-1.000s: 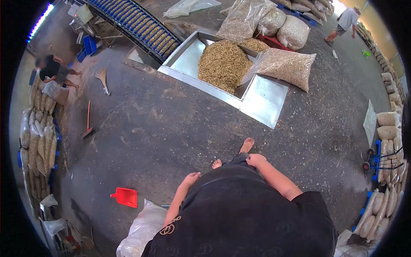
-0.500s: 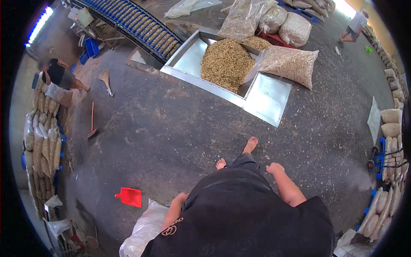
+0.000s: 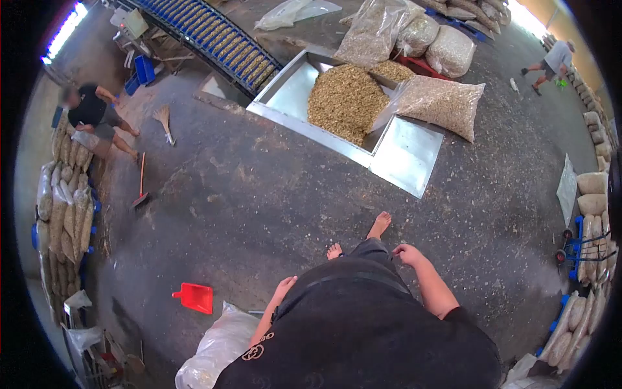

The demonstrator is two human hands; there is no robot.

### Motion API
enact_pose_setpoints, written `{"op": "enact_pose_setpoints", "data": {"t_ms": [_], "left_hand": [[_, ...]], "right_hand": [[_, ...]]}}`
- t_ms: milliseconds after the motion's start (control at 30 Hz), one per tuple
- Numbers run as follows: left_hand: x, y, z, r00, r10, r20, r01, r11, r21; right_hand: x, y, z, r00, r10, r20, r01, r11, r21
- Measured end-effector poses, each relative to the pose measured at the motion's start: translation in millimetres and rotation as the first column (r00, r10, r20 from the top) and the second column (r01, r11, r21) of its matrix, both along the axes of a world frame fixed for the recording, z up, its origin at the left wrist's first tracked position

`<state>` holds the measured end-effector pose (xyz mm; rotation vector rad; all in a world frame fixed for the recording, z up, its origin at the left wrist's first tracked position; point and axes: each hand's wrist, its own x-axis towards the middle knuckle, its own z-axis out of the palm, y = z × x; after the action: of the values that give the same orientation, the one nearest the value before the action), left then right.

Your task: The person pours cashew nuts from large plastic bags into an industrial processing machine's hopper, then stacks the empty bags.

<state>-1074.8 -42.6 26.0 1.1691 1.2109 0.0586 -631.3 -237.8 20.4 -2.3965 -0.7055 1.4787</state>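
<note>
My left hand [image 3: 285, 286] hangs at my left side beside my waist, near a plump clear plastic bag [image 3: 220, 337] on the floor; its fingers are partly hidden and what they do cannot be made out. On the other side, my right hand [image 3: 405, 253] is beside my thigh, fingers curled, with nothing clearly visible in it. Ahead lies a metal hopper [image 3: 278, 87] with a heap of brown flakes [image 3: 343, 100] in it. A filled clear bag [image 3: 440, 104] leans over the hopper's right edge, above a flat metal plate [image 3: 408, 152].
A red dustpan [image 3: 195, 297], a red-handled broom [image 3: 141, 185] and a straw broom [image 3: 164, 123] lie at left. A conveyor [image 3: 220, 42] meets the hopper. Stacked bags [image 3: 65, 220] line the left wall. One person [image 3: 97, 113] is at left, another [image 3: 554, 61] at far right.
Both my hands have shifted slightly; the left shows more beside my waist. The person at left has turned and stands more upright. The far-right person has walked further right.
</note>
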Motion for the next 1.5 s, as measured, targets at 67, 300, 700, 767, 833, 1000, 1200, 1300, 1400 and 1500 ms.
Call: {"op": "enact_pose_setpoints", "data": {"t_ms": [67,300,700,767,833,1000,1200,1300,1400,1500], "left_hand": [[-16.6,-12.3,3.8,0.995,-0.082,0.062,0.077,0.993,0.087],[-49.1,-1.2,-42.4,0.83,-0.259,-0.495,0.265,0.962,-0.06],[-1.4,20.5,-41.7,0.794,-0.337,-0.506,0.378,0.925,-0.022],[15.7,20.6,-34.1,0.798,-0.493,-0.348,0.52,0.854,-0.019],[22.8,26.8,-36.3,0.712,-0.572,-0.407,0.606,0.793,-0.055],[31.1,29.7,-15.2,0.708,-0.557,-0.435,0.623,0.782,0.013],[-51.1,15.5,-21.6,0.809,-0.549,-0.209,0.586,0.778,0.226],[-43.8,30.4,-0.3,0.743,-0.581,-0.332,0.589,0.803,-0.089],[-21.0,47.3,-9.5,0.756,-0.567,-0.329,0.575,0.814,-0.081],[6.1,63.1,-21.7,0.733,-0.594,-0.331,0.617,0.786,-0.043]], "right_hand": [[-2.2,-7.5,-3.4,0.996,0.025,0.084,-0.025,1.0,0.008],[1.4,-18.8,-24.6,0.95,0.243,0.194,-0.24,0.97,-0.043],[11.8,20.9,-26.0,0.989,0.082,0.122,-0.092,0.993,0.08],[8.6,28.5,-27.8,0.988,-0.004,0.156,-0.013,0.994,0.11],[-0.2,29.5,-11.1,0.987,0.06,0.15,-0.078,0.99,0.121],[-8.5,5.9,-31.2,0.992,0.11,0.066,-0.113,0.992,0.046],[-37.9,-36.0,-39.5,0.906,0.287,0.31,-0.244,0.955,-0.17],[-58.9,-60.3,-52.4,0.939,0.344,-0.009,-0.33,0.895,-0.298],[-52.5,-58.4,-120.0,0.976,0.162,-0.144,-0.205,0.908,-0.364],[-53.5,-34.8,-76.7,0.975,0.198,-0.097,-0.22,0.903,-0.369]]}}
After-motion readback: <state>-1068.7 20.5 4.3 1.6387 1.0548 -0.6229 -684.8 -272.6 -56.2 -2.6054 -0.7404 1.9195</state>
